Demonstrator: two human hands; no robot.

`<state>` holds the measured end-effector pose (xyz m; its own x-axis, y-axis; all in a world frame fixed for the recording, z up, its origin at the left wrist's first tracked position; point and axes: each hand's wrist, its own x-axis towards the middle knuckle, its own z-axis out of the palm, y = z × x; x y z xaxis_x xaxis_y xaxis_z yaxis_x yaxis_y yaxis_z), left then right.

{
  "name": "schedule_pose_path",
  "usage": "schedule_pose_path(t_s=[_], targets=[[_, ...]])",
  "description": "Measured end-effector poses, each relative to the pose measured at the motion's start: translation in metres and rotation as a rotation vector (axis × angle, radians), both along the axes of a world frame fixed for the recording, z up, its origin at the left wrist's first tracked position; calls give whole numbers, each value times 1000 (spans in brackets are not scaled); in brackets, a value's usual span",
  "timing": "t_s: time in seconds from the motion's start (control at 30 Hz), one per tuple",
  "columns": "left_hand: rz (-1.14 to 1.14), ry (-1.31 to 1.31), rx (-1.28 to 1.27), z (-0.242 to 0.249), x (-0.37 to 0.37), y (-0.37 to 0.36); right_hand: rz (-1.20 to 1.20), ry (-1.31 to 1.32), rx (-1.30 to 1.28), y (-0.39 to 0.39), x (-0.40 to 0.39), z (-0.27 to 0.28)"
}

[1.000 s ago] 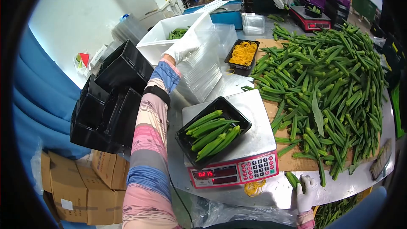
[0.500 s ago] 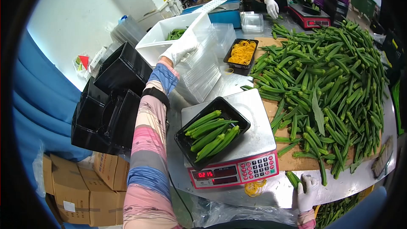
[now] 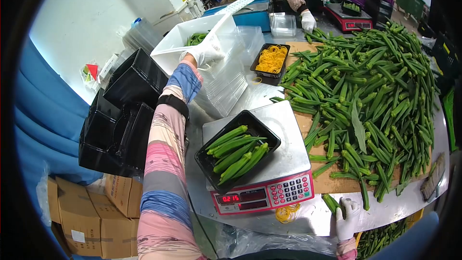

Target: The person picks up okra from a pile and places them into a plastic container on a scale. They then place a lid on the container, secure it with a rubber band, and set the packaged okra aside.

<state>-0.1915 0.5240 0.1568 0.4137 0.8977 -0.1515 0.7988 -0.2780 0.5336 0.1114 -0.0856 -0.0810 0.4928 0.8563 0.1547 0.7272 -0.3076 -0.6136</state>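
My left hand, in a white glove, reaches to a stack of clear plastic lids, its bent fingers closed on the upper edge of a lid. Close to the table's front edge, my right hand, also gloved, rests with curled fingers around the end of an okra pod. Between my hands, a black tray with several okra pods lies askew on a digital scale. Red digits on the scale read 0.215.
A large okra heap covers cardboard on the right. Yellow rubber bands fill a small black tray beyond the scale. Black trays are stacked at left, near a white bin. Across the table, a gloved co-worker stands by another scale.
My left hand has shifted slightly at the lid stack; my right hand stays put. The co-worker's one hand has left the tray on the far scale, and the other has moved toward the okra.
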Motion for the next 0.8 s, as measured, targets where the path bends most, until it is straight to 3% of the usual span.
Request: schedule_pose_path(t_s=[0.23, 0.37, 0.47, 0.6, 0.73, 0.8], targets=[[-5, 341, 54, 20, 24, -22, 0, 15, 16, 0, 1, -2], [-64, 407, 314, -13, 0, 22, -1, -12, 14, 1, -1, 3], [-43, 384, 500, -28, -13, 30, -10, 5, 14, -1, 0, 0], [49, 127, 645, -37, -25, 14, -3, -2, 19, -1, 0, 2], [119, -26, 308, -21, -41, 8, 2, -4, 23, -2, 1, 0], [64, -98, 317, -43, -75, 57, 3, -4, 27, -2, 1, -2]])
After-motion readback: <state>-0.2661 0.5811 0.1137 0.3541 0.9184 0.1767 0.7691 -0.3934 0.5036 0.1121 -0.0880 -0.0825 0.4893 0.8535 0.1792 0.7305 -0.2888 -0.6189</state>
